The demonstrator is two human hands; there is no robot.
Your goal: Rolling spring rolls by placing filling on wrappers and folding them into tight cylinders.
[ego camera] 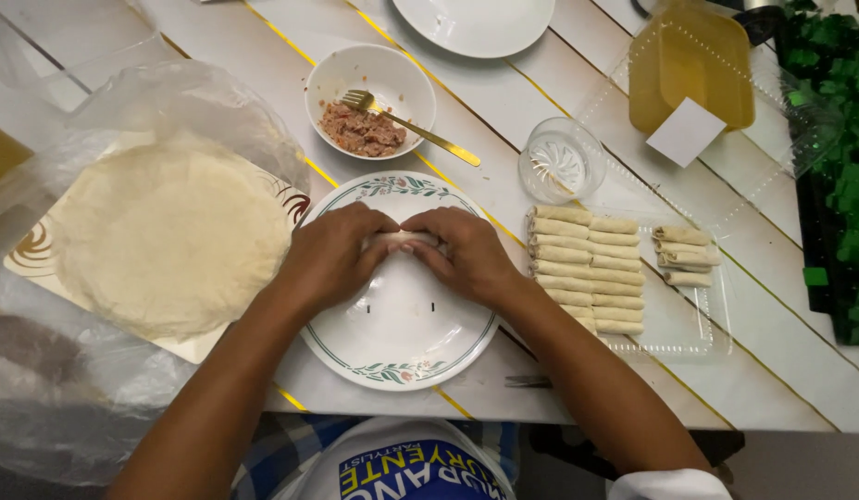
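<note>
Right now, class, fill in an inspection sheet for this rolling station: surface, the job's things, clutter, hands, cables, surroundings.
Surface: white plank table with thin yellow lines between the boards.
Job's things: a pale roll on a floral-rimmed plate; stack of round wrappers on the left; bowl of minced filling with a gold fork; clear tray of finished rolls.
Clutter: small glass dish, empty white plate, yellow container, loose plastic wrap.
Hands: left hand and right hand both pressed on the roll.
Cables: nothing seen.
Surroundings: green patterned surface at the right edge.
</note>
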